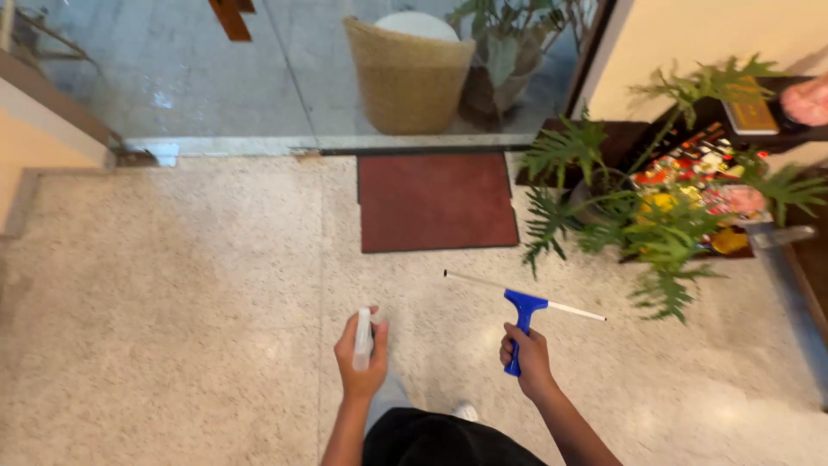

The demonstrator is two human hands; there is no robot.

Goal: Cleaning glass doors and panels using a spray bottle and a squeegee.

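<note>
Left hand (360,355) grips spray bottle (363,339), right hand (528,355) squeegee (522,312).

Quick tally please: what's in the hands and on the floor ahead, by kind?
Squeegees: 1, blue-handled squeegee in the right hand
Bottles: 1, pale spray bottle in the left hand
Door mats: 1, red mat
Wicker baskets: 1, basket behind the glass
Leafy plants: 2, fern and potted plant
Total: 6
</note>
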